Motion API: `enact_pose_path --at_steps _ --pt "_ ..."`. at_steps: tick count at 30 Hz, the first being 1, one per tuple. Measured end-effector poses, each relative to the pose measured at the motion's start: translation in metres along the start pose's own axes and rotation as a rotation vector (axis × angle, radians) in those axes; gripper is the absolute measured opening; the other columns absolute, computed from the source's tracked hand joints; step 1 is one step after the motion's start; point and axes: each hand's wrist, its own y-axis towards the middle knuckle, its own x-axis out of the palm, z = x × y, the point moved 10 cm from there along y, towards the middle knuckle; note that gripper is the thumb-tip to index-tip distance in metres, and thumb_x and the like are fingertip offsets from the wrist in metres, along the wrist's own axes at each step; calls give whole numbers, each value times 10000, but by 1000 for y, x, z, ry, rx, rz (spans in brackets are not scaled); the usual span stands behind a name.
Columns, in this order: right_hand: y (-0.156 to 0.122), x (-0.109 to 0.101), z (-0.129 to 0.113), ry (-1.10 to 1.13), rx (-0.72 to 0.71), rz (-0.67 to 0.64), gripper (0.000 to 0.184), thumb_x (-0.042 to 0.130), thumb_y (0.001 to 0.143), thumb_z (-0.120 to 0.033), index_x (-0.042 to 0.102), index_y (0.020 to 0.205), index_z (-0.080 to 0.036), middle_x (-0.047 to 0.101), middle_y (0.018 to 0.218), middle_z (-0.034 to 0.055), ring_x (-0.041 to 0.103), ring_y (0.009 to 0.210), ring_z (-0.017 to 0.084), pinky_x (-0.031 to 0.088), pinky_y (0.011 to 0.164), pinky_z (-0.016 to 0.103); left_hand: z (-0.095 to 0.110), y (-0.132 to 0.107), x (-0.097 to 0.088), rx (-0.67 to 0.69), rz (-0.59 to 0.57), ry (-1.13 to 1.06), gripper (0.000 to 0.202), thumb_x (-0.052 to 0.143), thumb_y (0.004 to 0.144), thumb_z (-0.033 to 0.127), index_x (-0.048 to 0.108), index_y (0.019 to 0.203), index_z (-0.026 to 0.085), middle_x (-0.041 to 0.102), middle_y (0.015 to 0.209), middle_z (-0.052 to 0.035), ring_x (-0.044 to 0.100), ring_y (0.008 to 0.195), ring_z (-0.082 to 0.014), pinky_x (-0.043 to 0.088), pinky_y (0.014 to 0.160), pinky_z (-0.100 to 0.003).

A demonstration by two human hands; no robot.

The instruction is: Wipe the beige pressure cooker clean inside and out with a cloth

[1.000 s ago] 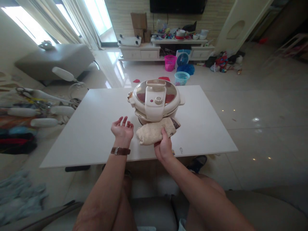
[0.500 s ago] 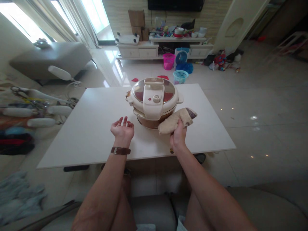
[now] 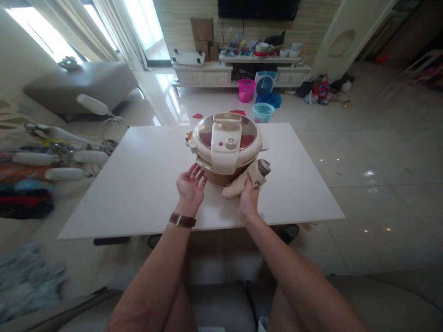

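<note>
A cream and brown cooker (image 3: 223,159) with a partly see-through lid, a top handle and a front knob stands on the white table (image 3: 138,193). My left hand (image 3: 190,188) is open, palm turned up and fingers spread, close to the cooker's lower left side; whether the fingertips touch it I cannot tell. In my right hand (image 3: 248,199) is a folded beige cloth (image 3: 234,188) with a dark grey end, gripped between thumb and fingers. The cloth lies in front of the cooker's lower right side and hides part of its base.
Beyond the table, a pink basket (image 3: 246,91) and a light blue basket (image 3: 263,112) stand on the tiled floor. A low white cabinet (image 3: 194,77) with bowls and clutter lines the back wall. White rods with cables (image 3: 92,105) stand left of the table.
My left hand has moved right and forward, nearer the cooker. My right hand has drawn the cloth left and slightly down, still holding it. The view has shifted slightly.
</note>
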Motion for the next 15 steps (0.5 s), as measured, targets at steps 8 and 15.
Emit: enact_pose_path --at_steps 8,15 --pt "9 2 -21 -75 -81 -2 489 634 832 -451 656 1224 -160 701 1273 109 649 1202 226 482 1092 420 4 -8 19 178 -110 188 290 566 770 214 733 1005 236 669 1201 -50 600 1047 -192 498 769 -285" --pt "11 9 -60 -124 -322 -111 415 705 807 -392 703 1150 -160 726 1229 105 619 1256 244 401 1166 450 1 -14 24 203 -127 229 357 570 752 173 736 1054 266 677 1230 -42 599 1110 -207 523 742 -264"
